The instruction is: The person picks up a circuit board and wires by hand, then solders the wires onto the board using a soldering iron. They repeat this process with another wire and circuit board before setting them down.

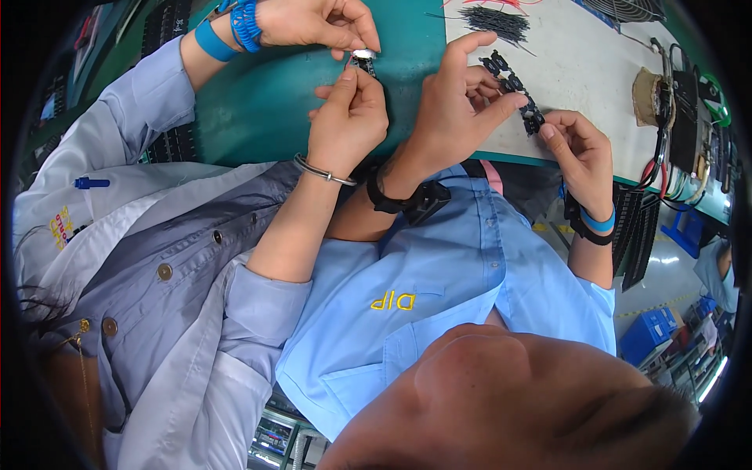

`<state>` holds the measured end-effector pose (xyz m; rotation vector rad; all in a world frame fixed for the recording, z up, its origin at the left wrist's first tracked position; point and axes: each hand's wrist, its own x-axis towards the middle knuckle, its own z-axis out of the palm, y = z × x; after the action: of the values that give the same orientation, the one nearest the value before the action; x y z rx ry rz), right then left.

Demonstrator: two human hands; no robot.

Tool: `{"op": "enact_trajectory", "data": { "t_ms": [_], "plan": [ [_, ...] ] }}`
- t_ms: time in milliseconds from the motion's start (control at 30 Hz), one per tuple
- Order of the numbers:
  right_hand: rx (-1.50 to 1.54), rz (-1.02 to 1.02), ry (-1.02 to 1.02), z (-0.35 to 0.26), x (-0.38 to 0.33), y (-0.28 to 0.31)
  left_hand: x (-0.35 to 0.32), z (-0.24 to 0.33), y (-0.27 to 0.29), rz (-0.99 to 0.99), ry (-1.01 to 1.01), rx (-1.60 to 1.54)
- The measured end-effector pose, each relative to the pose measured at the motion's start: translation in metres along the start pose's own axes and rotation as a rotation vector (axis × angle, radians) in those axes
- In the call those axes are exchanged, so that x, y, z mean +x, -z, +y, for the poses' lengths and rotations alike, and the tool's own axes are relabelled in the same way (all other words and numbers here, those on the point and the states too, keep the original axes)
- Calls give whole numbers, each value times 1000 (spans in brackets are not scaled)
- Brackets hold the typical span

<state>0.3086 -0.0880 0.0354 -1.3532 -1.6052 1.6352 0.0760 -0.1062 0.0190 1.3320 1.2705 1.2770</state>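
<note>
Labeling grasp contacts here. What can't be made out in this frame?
All head view:
- Black part strip: the left hand and right hand cover its ends, and the parts are too small to identify.
- Small shiny piece: mostly hidden by a co-worker's hand.
- Black wire bundle: strands too fine to count.
- Cabled gear: warped at the fisheye rim.

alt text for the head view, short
A person in a light blue shirt holds a black strip of small linked plastic parts between left hand and right hand over a white mat on a green bench. Beside them, a co-worker's hands pinch a small silvery part.
</note>
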Motion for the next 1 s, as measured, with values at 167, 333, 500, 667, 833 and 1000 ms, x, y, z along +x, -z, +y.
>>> {"op": "enact_trajectory", "data": {
  "t_ms": [167, 333, 500, 667, 833, 1000],
  "plan": [
    [-4, -1, -25, 3, 1, 1, 0, -4, -3, 8, -19, -12],
    [-14, 7, 1, -1, 2, -1, 0, -6, -3, 40, -46, 1],
    [-57, 71, 57, -8, 9, 7, -7, -7, -6, 175, -196, 159],
    [-371, -36, -2, -13, 16, 22, -25, -2, -11, 229, -314, 310],
    [-437, -28, 40, -17, 14, 26, -35, 2, -6, 178, -330, 383],
    [-460, -29, 267, -48, 10, 21, -49, -16, -12, 136, -341, 447]
  ]
}}
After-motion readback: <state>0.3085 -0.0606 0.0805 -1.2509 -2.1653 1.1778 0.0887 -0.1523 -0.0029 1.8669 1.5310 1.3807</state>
